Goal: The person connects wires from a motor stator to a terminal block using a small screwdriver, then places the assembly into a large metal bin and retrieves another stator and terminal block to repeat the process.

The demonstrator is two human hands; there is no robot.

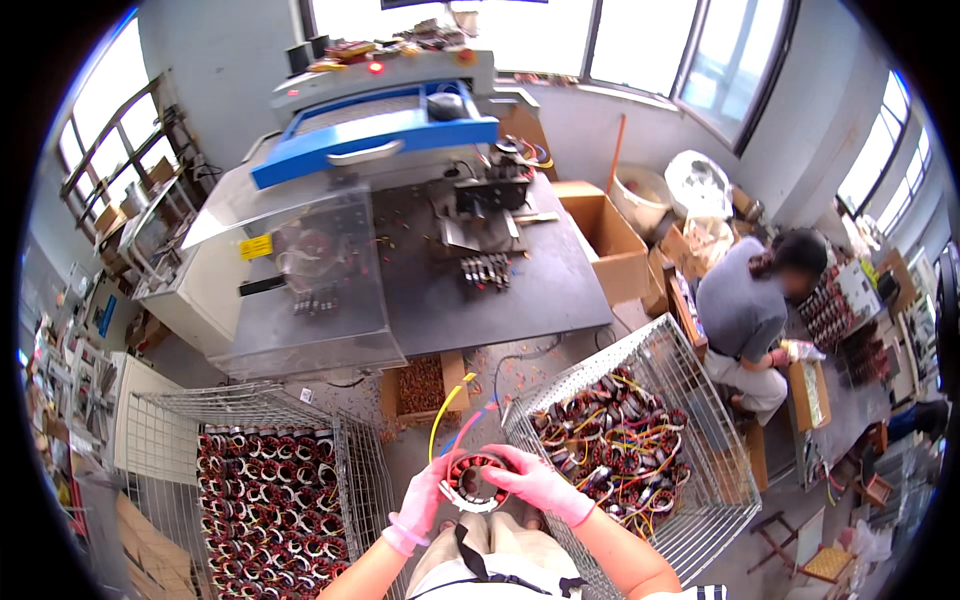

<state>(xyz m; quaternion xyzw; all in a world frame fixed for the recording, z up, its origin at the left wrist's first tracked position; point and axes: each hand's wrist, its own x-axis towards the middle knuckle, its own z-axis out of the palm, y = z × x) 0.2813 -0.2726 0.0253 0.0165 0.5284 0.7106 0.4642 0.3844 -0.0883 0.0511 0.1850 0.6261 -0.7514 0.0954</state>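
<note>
Just above my lap I hold a motor stator (470, 503), a ring with red windings, between both gloved hands. My left hand (418, 502) is closed on its left side. My right hand (538, 482) wraps its upper right side, with fingertips showing at the ring's opening. A yellow lead wire (437, 420) rises from the stator beside blue and pink wires. Left of me, a wire basket (370, 440) holds stators in rows. Close by my right hand, another wire basket (722, 480) contains a loose heap of stators with coloured leads.
Ahead stands a dark worktable (430, 290) with a clear guard (330, 270), a metal fixture (485, 225) and a blue-framed machine (375, 140). A carton (450, 400) of small scraps sits below it. On the right, a co-worker (745, 300) sits near cartons and another bench.
</note>
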